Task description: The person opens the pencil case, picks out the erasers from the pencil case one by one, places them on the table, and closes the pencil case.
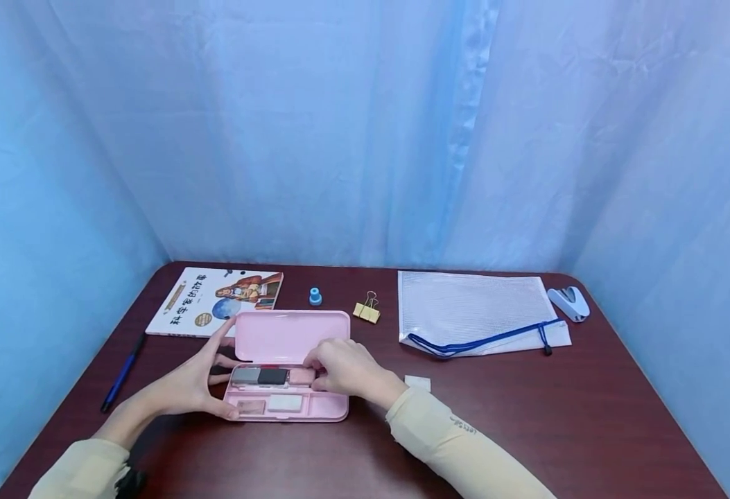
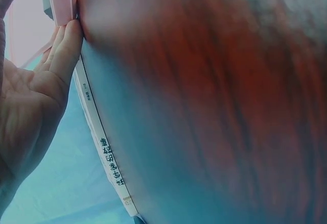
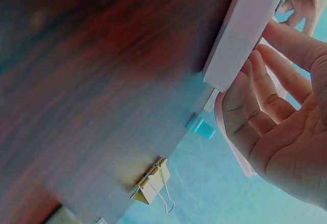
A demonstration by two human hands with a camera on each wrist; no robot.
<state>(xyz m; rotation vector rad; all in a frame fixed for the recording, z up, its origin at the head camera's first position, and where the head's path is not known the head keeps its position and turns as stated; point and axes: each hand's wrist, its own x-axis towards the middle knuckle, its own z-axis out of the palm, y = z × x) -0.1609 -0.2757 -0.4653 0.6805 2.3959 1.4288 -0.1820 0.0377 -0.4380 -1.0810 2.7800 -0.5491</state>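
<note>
An open pink pencil case (image 1: 328, 409) lies on the table with its lid (image 1: 292, 336) folded back. In its rear compartment a grey block (image 1: 245, 375), a black block (image 1: 272, 376) and a pink block (image 1: 301, 376) sit in a row; a white block (image 1: 285, 403) and a pale pinkish piece (image 1: 251, 407) lie in front. My left hand (image 1: 180, 381) holds the case's left end, thumb at the front corner and fingers toward the back. Reaching in from the right, my right hand (image 1: 349, 367) pinches the pink block's right end; its fingertips are partly hidden in the right wrist view.
Behind the case are a book (image 1: 215, 301), a blue cap-like piece (image 1: 315, 296) and a gold binder clip (image 1: 367, 309). A blue pen (image 1: 121, 374) lies at left. Rightward are a mesh zip pouch (image 1: 471, 312) and a white stapler (image 1: 569, 304). A white block (image 1: 417, 382) lies beside my right sleeve.
</note>
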